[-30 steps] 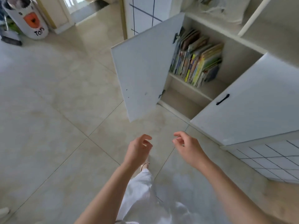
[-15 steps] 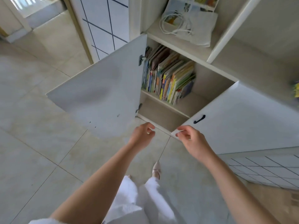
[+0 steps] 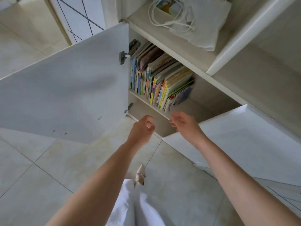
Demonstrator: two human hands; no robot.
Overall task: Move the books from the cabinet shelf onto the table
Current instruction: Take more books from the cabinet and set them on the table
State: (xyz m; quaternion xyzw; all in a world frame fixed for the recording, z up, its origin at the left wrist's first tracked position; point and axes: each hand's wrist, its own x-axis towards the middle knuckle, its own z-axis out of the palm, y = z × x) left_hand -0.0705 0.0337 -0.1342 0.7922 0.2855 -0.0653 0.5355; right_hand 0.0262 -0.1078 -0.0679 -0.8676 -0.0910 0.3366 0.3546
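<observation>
A row of several colourful thin books [image 3: 160, 79] stands upright, leaning right, on the upper shelf [image 3: 147, 103] of an open white cabinet. My left hand [image 3: 141, 130] hovers just below the shelf's front edge, fingers loosely curled, holding nothing. My right hand [image 3: 184, 123] is beside it, right under the rightmost books, fingers apart and empty. Neither hand touches a book. No table is in view.
The left cabinet door [image 3: 65, 95] swings wide open to my left; the right door [image 3: 244, 136] stands open on my right. A white bag with cord handles [image 3: 195, 22] lies on the cabinet top. Tiled floor [image 3: 48, 168] and my shoe [image 3: 140, 175] are below.
I have stepped closer to the cabinet, and both hands have risen from floor level up to the shelf edge under the books.
</observation>
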